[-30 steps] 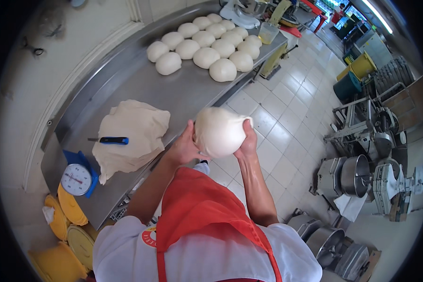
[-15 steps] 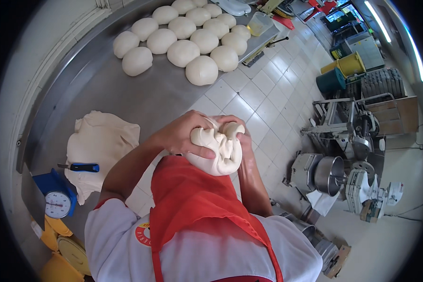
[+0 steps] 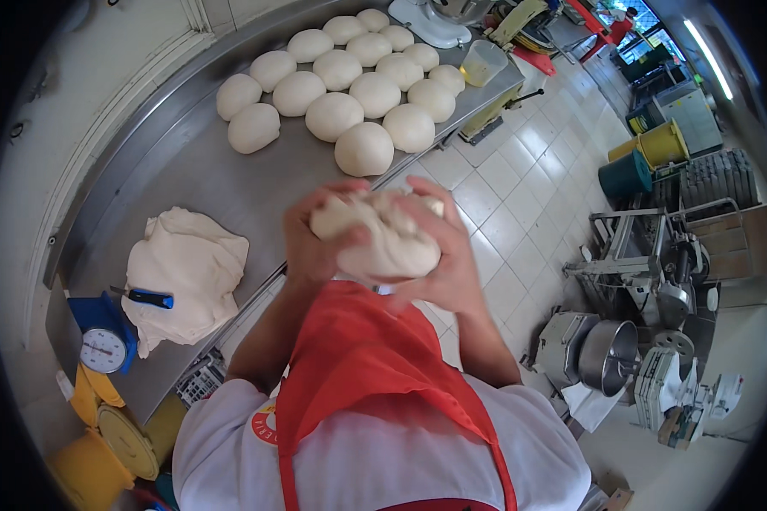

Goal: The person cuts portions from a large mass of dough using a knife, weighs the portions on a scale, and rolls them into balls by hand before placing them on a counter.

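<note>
My left hand [image 3: 320, 238] and my right hand [image 3: 441, 243] are both closed around a creased lump of pale dough [image 3: 375, 240] in front of my red apron, blurred by motion. On the steel table [image 3: 179, 162] to the left lies a loose slab of dough [image 3: 187, 255], with a blue and black knife [image 3: 152, 298] on top. Beside the slab stands a blue scale [image 3: 103, 350] with a round dial. Several smooth dough balls [image 3: 332, 116] sit in rows farther along the table.
A stand mixer [image 3: 426, 21] and clear jug [image 3: 485, 61] stand at the table's far end. Tiled floor [image 3: 520, 196] runs to the right, lined with machines, a steel-bowl mixer [image 3: 605, 358] and buckets [image 3: 660, 140]. Yellow tubs [image 3: 94, 468] are at lower left. A person [image 3: 622, 25] is far off.
The dough went from a smooth round ball to a folded, creased lump between my hands. Since half a second ago my hands have shifted upward and my right fingers have spread further around it.
</note>
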The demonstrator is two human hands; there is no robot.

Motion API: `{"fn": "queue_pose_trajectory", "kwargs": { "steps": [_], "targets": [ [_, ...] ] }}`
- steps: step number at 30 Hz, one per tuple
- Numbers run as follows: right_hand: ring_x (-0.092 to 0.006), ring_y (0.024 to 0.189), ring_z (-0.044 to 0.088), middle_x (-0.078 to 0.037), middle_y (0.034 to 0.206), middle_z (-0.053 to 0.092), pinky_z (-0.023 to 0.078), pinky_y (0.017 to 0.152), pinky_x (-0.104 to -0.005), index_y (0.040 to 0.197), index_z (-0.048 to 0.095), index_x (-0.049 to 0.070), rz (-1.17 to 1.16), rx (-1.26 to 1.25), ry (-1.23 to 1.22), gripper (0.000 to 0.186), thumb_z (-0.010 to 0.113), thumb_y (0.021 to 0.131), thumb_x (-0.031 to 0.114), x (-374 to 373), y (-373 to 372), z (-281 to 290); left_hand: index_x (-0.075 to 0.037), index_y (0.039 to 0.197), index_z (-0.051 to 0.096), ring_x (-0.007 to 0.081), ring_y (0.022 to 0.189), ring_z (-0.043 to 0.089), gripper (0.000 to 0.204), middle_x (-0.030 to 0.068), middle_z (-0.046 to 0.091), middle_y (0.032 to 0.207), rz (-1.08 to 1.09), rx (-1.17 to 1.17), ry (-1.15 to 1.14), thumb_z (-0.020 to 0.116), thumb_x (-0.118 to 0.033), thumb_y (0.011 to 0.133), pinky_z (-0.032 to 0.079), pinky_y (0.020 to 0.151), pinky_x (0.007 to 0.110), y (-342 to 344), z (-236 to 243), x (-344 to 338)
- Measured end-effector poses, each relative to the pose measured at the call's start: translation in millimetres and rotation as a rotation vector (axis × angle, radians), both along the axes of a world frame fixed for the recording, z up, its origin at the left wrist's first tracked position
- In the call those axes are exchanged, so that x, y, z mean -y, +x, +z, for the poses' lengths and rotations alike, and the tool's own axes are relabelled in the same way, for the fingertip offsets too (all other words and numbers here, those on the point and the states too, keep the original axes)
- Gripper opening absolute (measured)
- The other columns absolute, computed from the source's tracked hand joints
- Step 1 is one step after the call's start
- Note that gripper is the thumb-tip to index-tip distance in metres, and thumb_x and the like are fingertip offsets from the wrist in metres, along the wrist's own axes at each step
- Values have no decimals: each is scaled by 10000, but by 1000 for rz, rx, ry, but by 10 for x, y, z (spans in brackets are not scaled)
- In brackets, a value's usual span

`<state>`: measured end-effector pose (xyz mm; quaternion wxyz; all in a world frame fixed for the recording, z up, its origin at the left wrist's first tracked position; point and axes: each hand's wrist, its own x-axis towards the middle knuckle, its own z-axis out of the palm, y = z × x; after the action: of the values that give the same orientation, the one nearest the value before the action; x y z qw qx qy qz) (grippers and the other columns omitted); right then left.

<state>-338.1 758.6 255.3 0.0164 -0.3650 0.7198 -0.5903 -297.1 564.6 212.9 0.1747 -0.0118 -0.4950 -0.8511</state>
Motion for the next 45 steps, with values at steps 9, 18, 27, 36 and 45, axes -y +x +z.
{"fn": "queue_pose_trajectory", "kwargs": {
  "steps": [9,18,27,36,45],
  "targets": [
    [-317,900,684,-143,845,672,536,836,-465,689,628,3,566,39,-534,311,926,640,75,-428,-293,38,-3,1483,258,231,1314,519,1244,144,514,1447,-690,-62,-167,889,-592,586,383,1128,408,72,-164,-248],
    [-185,979,649,-96,1009,704,520,878,-324,906,710,-42,-145,868,-113,347,782,862,294,-595,-453,-703,-63,1475,488,294,1359,495,919,170,510,1460,-107,101,259,782,-612,799,402,1107,405,320,-595,-842],
    [-325,1121,657,-168,1092,709,450,1045,-504,863,728,55,561,61,-227,362,920,665,290,-1129,-545,102,-41,765,653,334,1136,664,325,159,718,1047,83,-126,-568,933,-162,654,448,1072,463,320,375,-1234],
    [-252,948,706,-120,1052,735,492,964,-454,1288,574,-53,540,233,-308,994,984,512,413,-1063,-924,170,-83,726,562,304,922,643,246,52,615,848,79,-744,-1091,807,-109,727,563,845,440,-82,883,-1339],
    [-175,790,666,-91,932,713,507,708,-285,1129,672,-36,676,290,-156,563,916,664,166,-640,-1151,-76,-66,1051,562,267,1071,624,489,117,658,1064,234,-101,-697,864,-312,756,529,853,401,-296,446,-792]
  ]
}}
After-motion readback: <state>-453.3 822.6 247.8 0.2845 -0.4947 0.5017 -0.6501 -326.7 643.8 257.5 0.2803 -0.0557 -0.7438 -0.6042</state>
